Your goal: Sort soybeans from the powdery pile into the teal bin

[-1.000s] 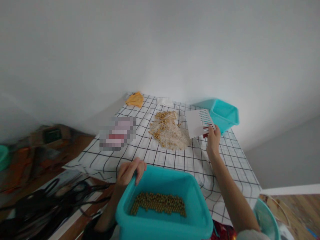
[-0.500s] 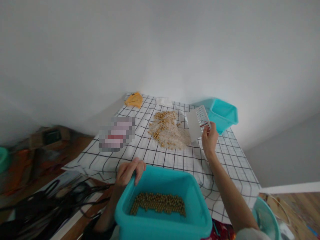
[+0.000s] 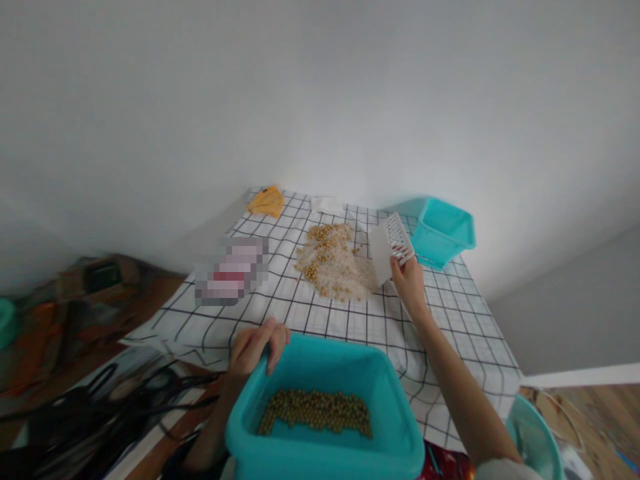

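Observation:
My left hand (image 3: pixel 259 347) is closed over the left far corner of a turquoise plastic bin (image 3: pixel 330 460) at the table's near edge. Inside the bin lies a layer of small round golden-brown beads or beans (image 3: pixel 317 408). My right hand (image 3: pixel 409 283) grips a flat white plastic scraper-like piece with a slotted edge (image 3: pixel 384 248), tilted upright over the table. Its lower left edge is at the right side of a spread pile of pale grains (image 3: pixel 345 267). More round golden pieces (image 3: pixel 327 233) are mixed among the grains, mostly at the far and left sides.
A second turquoise bin (image 3: pixel 443 233) stands tilted at the back right on the checked tablecloth (image 3: pixel 295 307). An orange cloth (image 3: pixel 267 201) and white tissue (image 3: pixel 327 205) lie at the back. A blurred-out pink item (image 3: pixel 233 270) is left. Black cables (image 3: pixel 150 393) hang lower left.
My right hand and the white slotted piece have shifted slightly left and toward me, and the piece has turned a little. My left hand keeps its hold on the bin.

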The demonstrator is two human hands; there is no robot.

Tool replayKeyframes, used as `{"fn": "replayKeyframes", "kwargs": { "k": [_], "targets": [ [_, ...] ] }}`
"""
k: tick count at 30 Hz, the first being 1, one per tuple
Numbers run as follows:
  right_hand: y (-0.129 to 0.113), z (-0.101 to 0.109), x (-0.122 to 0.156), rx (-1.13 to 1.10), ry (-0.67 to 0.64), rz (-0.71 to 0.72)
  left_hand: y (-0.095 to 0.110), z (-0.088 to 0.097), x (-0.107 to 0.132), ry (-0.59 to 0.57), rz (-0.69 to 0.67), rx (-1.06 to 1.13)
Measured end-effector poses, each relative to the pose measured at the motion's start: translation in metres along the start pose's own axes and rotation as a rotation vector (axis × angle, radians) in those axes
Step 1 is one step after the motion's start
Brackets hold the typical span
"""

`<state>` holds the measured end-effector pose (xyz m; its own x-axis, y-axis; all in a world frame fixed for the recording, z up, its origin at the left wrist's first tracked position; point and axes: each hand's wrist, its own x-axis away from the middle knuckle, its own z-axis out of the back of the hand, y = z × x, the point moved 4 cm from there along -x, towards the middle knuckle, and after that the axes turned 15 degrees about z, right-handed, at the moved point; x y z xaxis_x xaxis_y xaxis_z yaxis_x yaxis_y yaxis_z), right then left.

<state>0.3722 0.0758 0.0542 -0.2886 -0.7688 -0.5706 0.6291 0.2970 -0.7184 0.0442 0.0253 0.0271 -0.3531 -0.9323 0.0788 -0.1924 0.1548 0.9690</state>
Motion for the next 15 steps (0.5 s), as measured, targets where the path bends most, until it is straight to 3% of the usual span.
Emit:
{"fn": "replayKeyframes", "kwargs": {
  "k": [5,9,15],
  "targets": [
    [-0.012,0.001,0.001,0.184,0.004,0.111,0.001,-0.001,0.0,-0.004,-0.011,0.007],
    [-0.017,0.001,0.002,0.168,-0.013,0.134,0.0,0.0,0.0,-0.013,-0.01,0.01],
    [-0.019,0.006,0.002,0.13,0.064,0.193,-0.001,0.001,0.0,-0.037,-0.02,0.029]
  ]
}}
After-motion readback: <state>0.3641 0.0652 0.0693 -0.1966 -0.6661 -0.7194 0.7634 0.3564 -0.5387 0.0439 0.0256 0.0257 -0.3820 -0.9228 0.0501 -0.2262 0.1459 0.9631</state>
